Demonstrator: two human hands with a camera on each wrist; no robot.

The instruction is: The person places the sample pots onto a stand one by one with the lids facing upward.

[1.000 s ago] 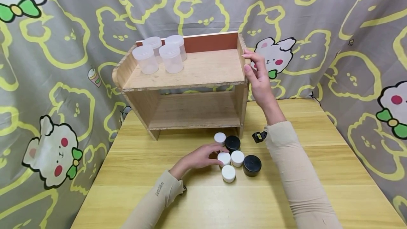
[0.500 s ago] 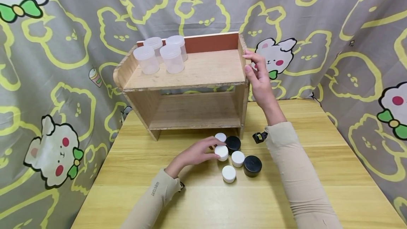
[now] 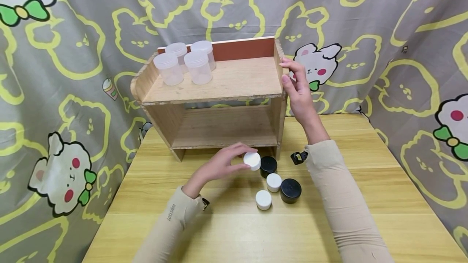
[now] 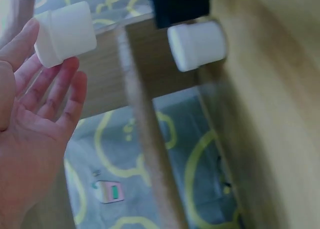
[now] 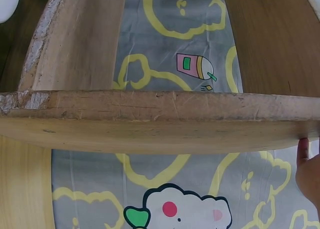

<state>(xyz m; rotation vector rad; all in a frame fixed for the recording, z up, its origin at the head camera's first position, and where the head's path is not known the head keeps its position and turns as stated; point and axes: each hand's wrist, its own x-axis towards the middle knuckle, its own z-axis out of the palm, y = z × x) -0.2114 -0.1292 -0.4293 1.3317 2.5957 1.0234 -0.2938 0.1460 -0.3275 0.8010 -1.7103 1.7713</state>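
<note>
My left hand (image 3: 219,164) pinches a small white lidded jar (image 3: 252,161) between thumb and fingers, in front of the shelf's lower board. The left wrist view shows this white jar (image 4: 65,34) tilted, above the level of another white jar (image 4: 197,45) on the table. Two other white jars (image 3: 274,182) (image 3: 263,200) and two black lidded jars (image 3: 268,167) (image 3: 290,190) stand close by on the table. My right hand (image 3: 300,92) grips the edge of the right side panel of a two-tier wooden shelf (image 3: 241,78). In the right wrist view, a fingertip (image 5: 303,149) presses that panel (image 5: 165,134).
Several translucent lidded containers (image 3: 198,67) stand at the left of the shelf's top board. A small black object (image 3: 299,157) shows beside the right sleeve on the wooden table (image 3: 365,182). A patterned grey curtain (image 3: 365,60) hangs behind and at both sides.
My left hand has taken the white jar from among the others and lifted it away toward the shelf, up and slightly left. My right hand stays on the shelf's side panel.
</note>
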